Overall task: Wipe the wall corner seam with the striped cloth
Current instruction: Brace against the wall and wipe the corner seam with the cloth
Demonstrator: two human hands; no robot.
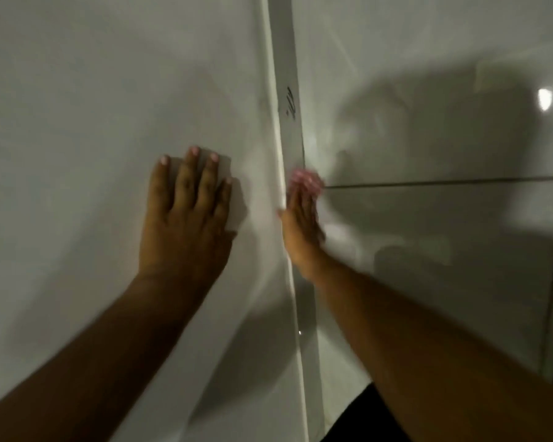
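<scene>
The wall corner seam [288, 74] runs top to bottom through the middle, a pale strip between a white wall on the left and glossy tiles on the right. My right hand [300, 228] is blurred and lies against the seam, just right of it. A small pinkish cloth [306, 180] is pressed to the wall under its fingertips; no stripes can be made out in the blur. My left hand [186, 215] rests flat on the white wall, left of the seam, fingers stretched out and holding nothing.
The tiled wall [428, 234] on the right shows a horizontal grout line level with my right fingertips and a bright light reflection [545, 98]. A dark scribble [290, 103] marks the seam strip above my hands. A dark area lies at the bottom.
</scene>
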